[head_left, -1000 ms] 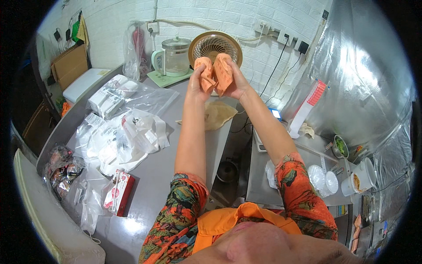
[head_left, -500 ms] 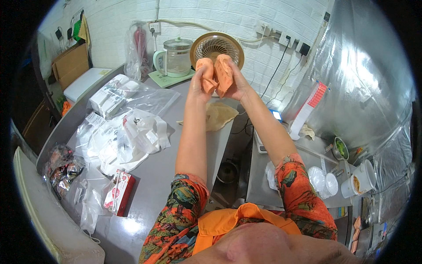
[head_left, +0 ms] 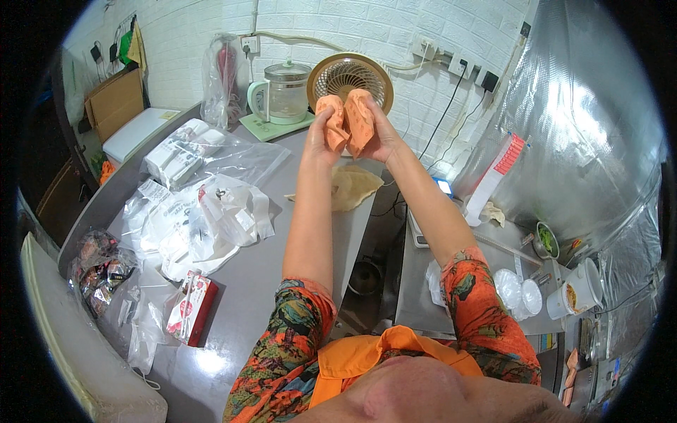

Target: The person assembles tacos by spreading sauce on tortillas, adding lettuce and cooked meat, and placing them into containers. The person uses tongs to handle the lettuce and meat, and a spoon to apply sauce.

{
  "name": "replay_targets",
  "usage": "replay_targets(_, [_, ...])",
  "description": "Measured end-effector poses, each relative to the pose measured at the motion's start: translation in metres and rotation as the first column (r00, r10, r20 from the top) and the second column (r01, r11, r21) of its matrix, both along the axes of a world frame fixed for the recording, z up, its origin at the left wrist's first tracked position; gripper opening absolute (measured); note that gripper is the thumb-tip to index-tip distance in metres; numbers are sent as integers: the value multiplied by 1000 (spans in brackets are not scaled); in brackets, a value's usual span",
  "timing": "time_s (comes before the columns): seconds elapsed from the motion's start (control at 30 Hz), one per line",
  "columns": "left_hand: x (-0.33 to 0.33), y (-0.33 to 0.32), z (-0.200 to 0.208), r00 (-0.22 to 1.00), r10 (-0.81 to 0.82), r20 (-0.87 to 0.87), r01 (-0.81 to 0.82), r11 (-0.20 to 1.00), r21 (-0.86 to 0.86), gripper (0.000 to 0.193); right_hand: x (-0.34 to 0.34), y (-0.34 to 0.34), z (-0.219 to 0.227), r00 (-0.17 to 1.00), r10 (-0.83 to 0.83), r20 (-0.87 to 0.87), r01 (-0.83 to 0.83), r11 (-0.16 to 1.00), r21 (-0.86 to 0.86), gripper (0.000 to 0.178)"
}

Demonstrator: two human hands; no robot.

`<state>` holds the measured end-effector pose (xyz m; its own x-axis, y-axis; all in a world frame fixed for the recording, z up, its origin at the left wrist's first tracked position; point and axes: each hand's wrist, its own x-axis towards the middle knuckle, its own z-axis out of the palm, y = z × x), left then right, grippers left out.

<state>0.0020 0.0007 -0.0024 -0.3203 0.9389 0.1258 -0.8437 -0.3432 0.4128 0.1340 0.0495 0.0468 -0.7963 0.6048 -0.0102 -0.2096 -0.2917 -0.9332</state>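
Note:
With both arms stretched out over the far part of the counter, I hold up a soft, folded peach-orange cloth [head_left: 360, 116] with faint darker markings. My left hand [head_left: 319, 142] is closed around its left bunch, thumb on top. Its right bunch is gripped by my right hand [head_left: 384, 141]. The two bunches almost touch; whether they are one cloth or two I cannot tell. Below my hands a tan cloth [head_left: 358, 189] lies at the counter's edge. Just beyond them stands a round brown fan [head_left: 349, 67].
A glass kettle [head_left: 287, 88] on a green base stands left of the fan. White plastic bags [head_left: 187, 233], a tissue pack [head_left: 176, 158] and a red-and-white box [head_left: 192, 310] lie on the grey counter [head_left: 261, 282]. Right of a dark gap are plastic containers [head_left: 518, 290] and a bowl of greens [head_left: 545, 240].
Almost nothing differs. Both hands keep their grip on the peach-orange cloth, and the whole view has shifted very slightly.

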Motion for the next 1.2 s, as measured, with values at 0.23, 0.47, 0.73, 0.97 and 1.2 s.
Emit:
replay_targets(0.23, [-3, -3, -9, 978, -71, -196, 87, 994, 71, 49, 8, 16, -14, 999, 39, -6, -38, 990, 134, 80])
replay_targets(0.47, [-19, -22, -19, 884, 164, -438, -54, 966, 253, 74, 13, 6, -17, 987, 62, -151, 36, 819, 573, 90])
replay_targets(0.73, [-23, -11, -17, 943, 101, -316, -57, 988, 144, 51, -2, 24, -19, 987, 157, 33, -158, 987, 28, 68])
replay_targets(0.97, [-27, -3, -25, 987, 97, -125, -96, 995, 8, 45, -9, 25, -32, 995, 103, -4, -103, 992, -67, 72])
replay_targets(1.2, [-43, 13, -29, 977, 22, -212, -34, 998, -56, 56, 8, 51, -44, 991, 130, 34, -119, 964, -237, 67])
